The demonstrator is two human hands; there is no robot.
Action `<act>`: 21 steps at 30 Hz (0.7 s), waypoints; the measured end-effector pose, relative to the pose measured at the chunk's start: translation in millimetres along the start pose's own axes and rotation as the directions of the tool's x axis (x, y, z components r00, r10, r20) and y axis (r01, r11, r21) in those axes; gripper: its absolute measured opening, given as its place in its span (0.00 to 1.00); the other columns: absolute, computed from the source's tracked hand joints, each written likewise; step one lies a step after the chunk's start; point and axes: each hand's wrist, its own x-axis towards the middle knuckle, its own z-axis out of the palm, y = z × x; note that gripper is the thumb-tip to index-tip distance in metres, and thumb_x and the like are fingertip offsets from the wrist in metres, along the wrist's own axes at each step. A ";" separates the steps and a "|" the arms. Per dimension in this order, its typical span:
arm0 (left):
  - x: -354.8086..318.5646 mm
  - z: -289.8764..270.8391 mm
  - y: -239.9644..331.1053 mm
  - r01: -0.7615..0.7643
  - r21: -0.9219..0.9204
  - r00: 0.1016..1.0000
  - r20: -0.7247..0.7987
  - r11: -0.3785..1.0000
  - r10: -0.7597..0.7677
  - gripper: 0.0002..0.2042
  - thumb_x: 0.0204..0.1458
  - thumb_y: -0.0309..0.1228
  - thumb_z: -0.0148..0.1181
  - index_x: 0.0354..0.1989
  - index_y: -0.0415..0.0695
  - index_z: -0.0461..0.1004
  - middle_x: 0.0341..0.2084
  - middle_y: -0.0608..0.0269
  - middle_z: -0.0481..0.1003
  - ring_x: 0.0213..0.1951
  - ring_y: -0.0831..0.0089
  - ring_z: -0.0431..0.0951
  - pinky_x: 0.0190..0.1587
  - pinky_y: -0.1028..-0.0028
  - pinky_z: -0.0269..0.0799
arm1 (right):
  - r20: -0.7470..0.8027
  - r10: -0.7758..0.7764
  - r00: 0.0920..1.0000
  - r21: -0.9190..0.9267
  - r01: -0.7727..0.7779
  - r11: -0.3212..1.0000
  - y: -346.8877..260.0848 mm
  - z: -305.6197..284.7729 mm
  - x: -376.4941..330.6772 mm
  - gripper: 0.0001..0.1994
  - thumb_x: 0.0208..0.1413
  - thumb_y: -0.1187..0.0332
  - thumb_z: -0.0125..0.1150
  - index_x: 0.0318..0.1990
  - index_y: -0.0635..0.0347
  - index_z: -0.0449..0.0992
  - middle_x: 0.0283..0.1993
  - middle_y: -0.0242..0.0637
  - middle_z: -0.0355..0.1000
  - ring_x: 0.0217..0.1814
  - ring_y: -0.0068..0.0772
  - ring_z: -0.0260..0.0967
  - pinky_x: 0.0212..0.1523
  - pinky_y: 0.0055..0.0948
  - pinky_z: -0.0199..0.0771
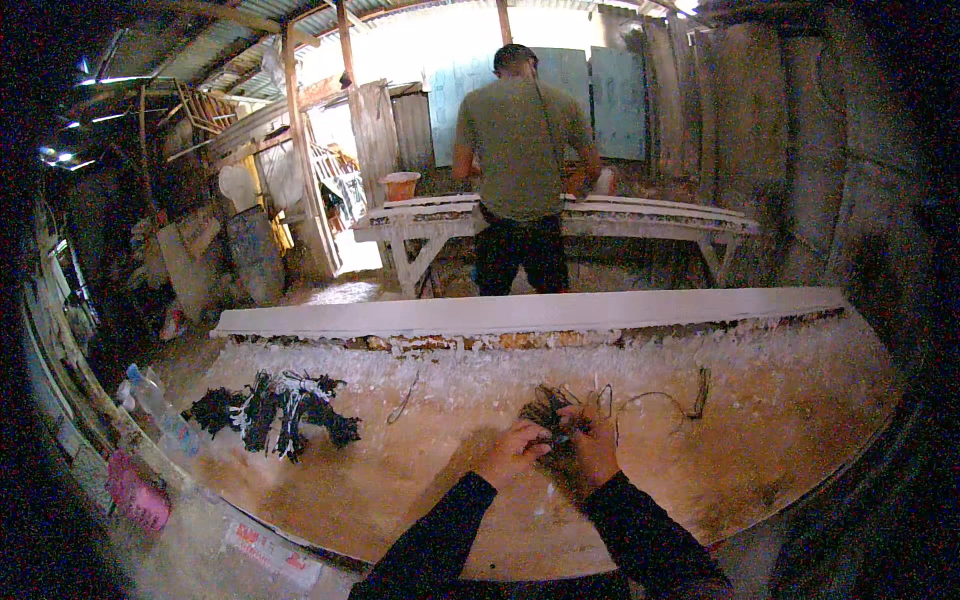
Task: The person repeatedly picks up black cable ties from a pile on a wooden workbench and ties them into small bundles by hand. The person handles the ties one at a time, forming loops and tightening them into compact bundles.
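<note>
Your left hand [513, 452] and right hand [597, 450], just right of the frame's lower centre, both have curled fingers gripping a dark stringy bundle [543, 404] between them, above the brown tabletop [400, 475]. You have a heap of black-and-white bundles [262, 412] at centre left, a thin strand [699, 393] right of your hands, and a long white strip [520, 314] across the middle of the frame.

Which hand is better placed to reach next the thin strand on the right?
Probably the right hand: it is nearer the thin strand, while the left hand is farther. Both are at the dark stringy bundle, so the right may need freeing first.
</note>
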 end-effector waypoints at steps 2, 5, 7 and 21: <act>5.7 -2.0 11.7 -0.202 0.246 0.979 0.077 0.948 0.189 0.11 0.47 0.33 0.52 0.36 0.40 0.68 0.31 0.56 0.67 0.37 0.61 0.68 0.41 0.70 0.64 | -0.144 -0.094 0.985 -0.082 0.083 0.993 -4.8 18.3 1.1 0.04 0.48 0.76 0.50 0.33 0.62 0.69 0.30 0.32 0.67 0.32 0.24 0.64 0.33 0.24 0.67; 1.5 -5.2 33.7 -0.176 0.309 0.974 0.192 0.935 0.120 0.11 0.48 0.35 0.50 0.34 0.40 0.68 0.30 0.57 0.67 0.37 0.62 0.68 0.41 0.69 0.64 | -0.157 -0.164 0.974 -0.182 0.135 0.974 -11.2 28.7 -0.4 0.05 0.50 0.74 0.49 0.33 0.63 0.70 0.32 0.34 0.68 0.34 0.25 0.65 0.35 0.24 0.67; -1.7 -6.4 46.0 -0.131 0.403 0.968 0.250 0.906 0.029 0.10 0.49 0.34 0.50 0.33 0.41 0.67 0.30 0.58 0.68 0.37 0.62 0.68 0.41 0.69 0.64 | -0.127 -0.200 0.971 -0.270 0.161 0.949 -12.9 26.7 0.0 0.05 0.50 0.73 0.50 0.33 0.63 0.71 0.32 0.34 0.69 0.34 0.25 0.66 0.36 0.24 0.67; 3.0 -4.8 12.2 -0.020 0.024 0.999 0.046 1.000 0.019 0.12 0.45 0.37 0.57 0.28 0.42 0.66 0.20 0.69 0.66 0.25 0.79 0.65 0.30 0.78 0.64 | 0.246 -0.623 0.743 -0.910 0.398 0.114 -1.1 -21.1 16.8 0.04 0.43 0.74 0.58 0.28 0.61 0.73 0.27 0.32 0.67 0.32 0.27 0.64 0.35 0.26 0.67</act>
